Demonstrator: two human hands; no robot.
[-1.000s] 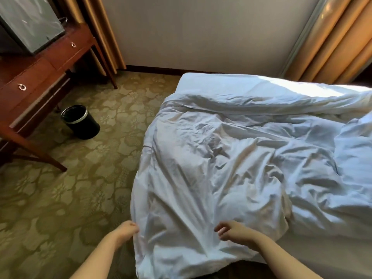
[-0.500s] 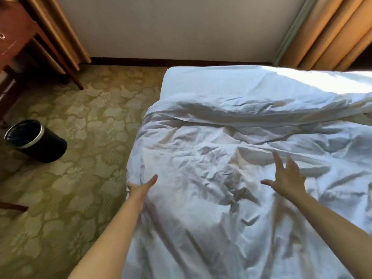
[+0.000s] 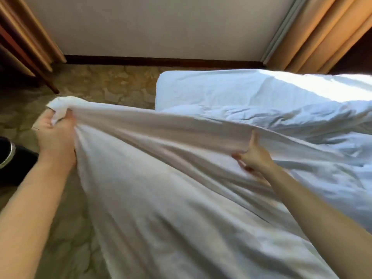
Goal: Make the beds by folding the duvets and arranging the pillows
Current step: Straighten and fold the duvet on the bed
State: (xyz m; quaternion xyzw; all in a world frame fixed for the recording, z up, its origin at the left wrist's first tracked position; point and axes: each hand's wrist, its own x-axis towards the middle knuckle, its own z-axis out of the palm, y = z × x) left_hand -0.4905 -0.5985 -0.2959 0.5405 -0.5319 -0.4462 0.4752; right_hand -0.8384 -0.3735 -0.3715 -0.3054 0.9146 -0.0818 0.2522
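A white duvet (image 3: pixel 165 188) fills most of the view, lifted and stretched taut between my hands. My left hand (image 3: pixel 54 135) grips a bunched corner of it, held out over the carpet to the left of the bed. My right hand (image 3: pixel 253 156) pinches the duvet's upper edge further right, thumb up. The rest of the duvet lies crumpled on the bed toward the right. The bed's white fitted sheet (image 3: pixel 211 87) shows bare at the far end. No pillow is in view.
Patterned green carpet (image 3: pixel 104 85) lies left of the bed. A black waste bin (image 3: pixel 10 156) stands at the left edge, beside my left forearm. A wooden desk leg (image 3: pixel 30 57) is at far left. Tan curtains (image 3: pixel 322 33) hang at the back right.
Both hands went from open above the duvet to gripping it. The left hand has pulled a corner up and out to the left, stretching the edge taut.
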